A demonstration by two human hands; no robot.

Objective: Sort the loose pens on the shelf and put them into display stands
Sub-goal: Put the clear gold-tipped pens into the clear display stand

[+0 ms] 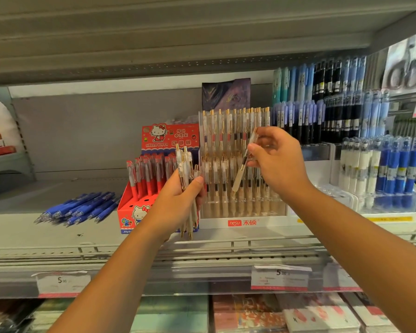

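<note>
Head view: right hand [277, 162] pinches cream pen [239, 177], tip down-left.

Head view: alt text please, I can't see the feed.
Right hand pinches one cream pen at the clear stand; left hand grips a bundle of matching pens. Loose blue pens lie on the shelf, left of a red box.

Bare forearms [120, 265] reaching up and forward, left hand [178, 200] curled round a bundle of pens [186, 164] — thumb across the front, right hand [277, 162] higher, fingertips pinching a single pen [239, 175] — tilted
</note>
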